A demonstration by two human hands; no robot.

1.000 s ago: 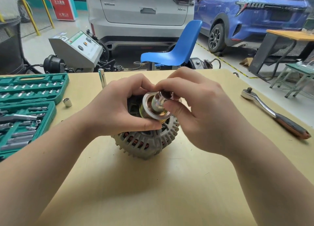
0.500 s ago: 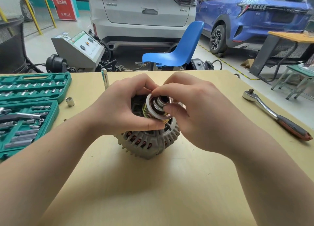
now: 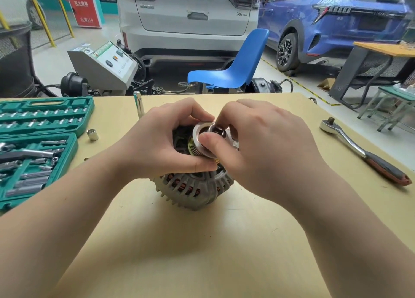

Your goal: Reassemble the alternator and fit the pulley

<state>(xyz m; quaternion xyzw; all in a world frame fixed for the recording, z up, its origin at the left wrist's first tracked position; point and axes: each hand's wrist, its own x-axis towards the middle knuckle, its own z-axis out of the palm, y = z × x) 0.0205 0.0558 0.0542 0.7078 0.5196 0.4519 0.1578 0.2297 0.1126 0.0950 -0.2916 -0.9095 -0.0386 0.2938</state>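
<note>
A grey alternator (image 3: 190,189) with copper windings showing through its slots stands on the tan table (image 3: 202,253) at the centre. A ribbed silver pulley (image 3: 198,138) sits on top of it. My left hand (image 3: 157,147) grips the pulley, thumb under its front and fingers curled over the far side. My right hand (image 3: 258,149) pinches a small chrome socket (image 3: 216,130) set in the pulley's middle, thumb in front and fingers behind. The shaft under the socket is hidden.
A green socket set case (image 3: 40,145) lies open at the left with a loose socket (image 3: 92,134) beside it. A chrome extension bar (image 3: 138,103) lies behind my hands. A ratchet wrench (image 3: 363,152) rests at the right. Beyond the table are a blue chair (image 3: 235,68) and parked cars.
The socket sits lower in the pulley than a second ago, and my right thumb and fingers have shifted around it. My left hand keeps its grip on the pulley.
</note>
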